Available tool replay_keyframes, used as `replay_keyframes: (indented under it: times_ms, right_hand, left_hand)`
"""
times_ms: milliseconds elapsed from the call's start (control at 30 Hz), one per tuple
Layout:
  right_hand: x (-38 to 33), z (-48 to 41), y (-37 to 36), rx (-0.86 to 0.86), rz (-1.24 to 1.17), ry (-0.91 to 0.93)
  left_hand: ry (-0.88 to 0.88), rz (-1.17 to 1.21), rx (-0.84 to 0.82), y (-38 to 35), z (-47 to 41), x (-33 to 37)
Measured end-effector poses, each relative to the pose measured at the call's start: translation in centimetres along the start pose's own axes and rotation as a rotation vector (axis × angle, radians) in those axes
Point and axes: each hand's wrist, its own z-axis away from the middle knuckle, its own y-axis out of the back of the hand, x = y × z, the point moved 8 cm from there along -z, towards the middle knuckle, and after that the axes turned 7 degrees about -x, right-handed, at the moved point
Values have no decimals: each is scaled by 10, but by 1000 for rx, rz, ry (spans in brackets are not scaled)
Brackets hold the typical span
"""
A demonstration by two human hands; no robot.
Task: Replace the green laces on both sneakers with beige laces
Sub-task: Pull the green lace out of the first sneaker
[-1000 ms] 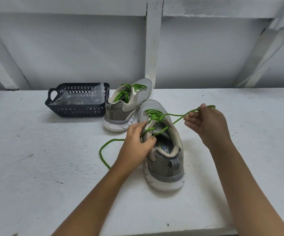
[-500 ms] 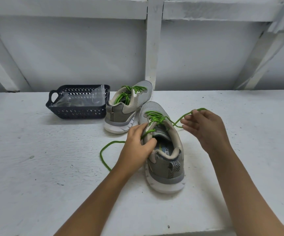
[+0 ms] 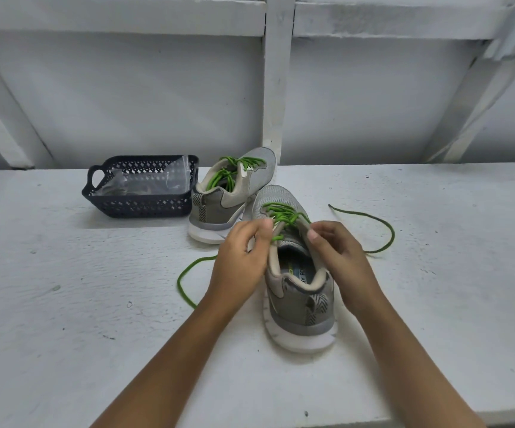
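The bench (image 3: 64, 304) is white and rough, with small dark specks. Behind it stands a white wall (image 3: 126, 103) with beams. A dark basket (image 3: 139, 208) with a clear bag (image 3: 145, 183) stands just beside the far sneaker (image 3: 234, 193); what is in the bag is hard to make out. The left hand (image 3: 240, 261) pinches the green lace (image 3: 282, 213) on the near sneaker (image 3: 299, 291). The right hand (image 3: 339, 257) curls at the tongue, fingertips hidden, so I cannot tell its grip. Both lace ends lie on the bench.
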Motion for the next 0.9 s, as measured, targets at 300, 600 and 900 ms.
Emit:
replay_keyframes:
  times_ms: [300, 600, 900]
  right_hand:
    - [13, -1, -6, -44, -129, -8]
    - [14, 1, -6, -36, -119, -5]
    - [17, 0, -5, -7, -146, -14]
  left_hand:
    - [125, -44, -228, 2, -37, 9]
    - [139, -214, -362, -1, -76, 7]
    - [-170, -278, -325, 12, -42, 19]
